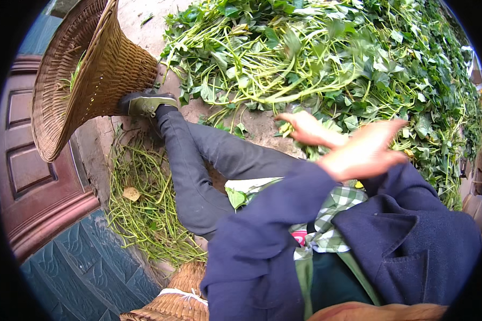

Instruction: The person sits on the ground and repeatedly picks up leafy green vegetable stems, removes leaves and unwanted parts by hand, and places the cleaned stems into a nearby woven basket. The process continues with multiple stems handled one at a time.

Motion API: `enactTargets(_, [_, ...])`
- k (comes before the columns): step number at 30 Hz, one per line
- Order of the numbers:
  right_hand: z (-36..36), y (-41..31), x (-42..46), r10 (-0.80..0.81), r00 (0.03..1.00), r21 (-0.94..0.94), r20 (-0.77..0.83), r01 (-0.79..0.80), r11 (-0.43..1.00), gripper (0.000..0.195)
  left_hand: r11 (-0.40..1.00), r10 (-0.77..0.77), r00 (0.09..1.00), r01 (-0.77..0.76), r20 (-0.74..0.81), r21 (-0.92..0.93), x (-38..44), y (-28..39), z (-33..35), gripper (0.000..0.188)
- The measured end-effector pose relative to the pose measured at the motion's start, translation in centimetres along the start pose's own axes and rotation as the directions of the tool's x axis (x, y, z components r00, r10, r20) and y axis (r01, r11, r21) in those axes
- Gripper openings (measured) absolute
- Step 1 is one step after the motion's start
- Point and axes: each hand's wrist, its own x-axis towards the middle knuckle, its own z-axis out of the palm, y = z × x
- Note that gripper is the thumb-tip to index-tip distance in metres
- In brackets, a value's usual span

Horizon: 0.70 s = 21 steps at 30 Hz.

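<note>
My forearms cross in front of me, in dark blue sleeves. My left hand (361, 154) is blurred by motion, its fingers spread and pointing right, with nothing seen in it. Beyond it, my right hand (311, 129) reaches leftward with short pale green stems (286, 129) at its fingertips. Both hands are beside a large heap of leafy green vines (273, 68), which look like sweet potato vines. A loose green leaf (236, 198) lies by my lap, near a green-and-white checked apron (339, 202).
A flared wicker basket (124, 68) stands by my shoe (146, 105), with a few green bits inside. Leafless stems (144, 200) are piled left of my legs (193, 176). Another wicker piece with white cord (180, 295) is at the bottom. A brown panelled door (36, 160) adjoins blue tiles (84, 265).
</note>
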Motion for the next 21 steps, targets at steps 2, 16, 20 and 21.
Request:
enactTargets(2, [0.4, 3.1, 1.8, -0.032, 0.999, 0.01, -0.023, 0.032, 0.999, 0.044, 0.919, -0.394, 0.912, 0.392, -0.112, -0.039, -4.3, -2.6, -5.1, 0.043])
enactTargets(16, [3.4, -2.0, 22.6, 0.079, 0.993, -0.588, 0.09, -0.011, 0.808, 0.022, 0.819, -0.573, 0.302, 0.241, -0.762, -0.52, -23.1, -7.8, -13.1, 0.025])
enactTargets(20, [-7.4, 1.5, 24.1, 0.077, 0.974, -0.552, -0.212, -0.184, 0.813, 0.022, 0.797, -0.604, 0.315, 0.224, -0.732, -0.561, -22.9, -7.6, -13.3, 0.026])
enactTargets(21, [-10.8, -0.5, 24.9, 0.093, 0.978, -0.657, -0.184, -0.193, 0.728, 0.025, 0.79, -0.613, 0.291, 0.231, -0.735, -0.568, -23.6, -7.4, -13.1, 0.026])
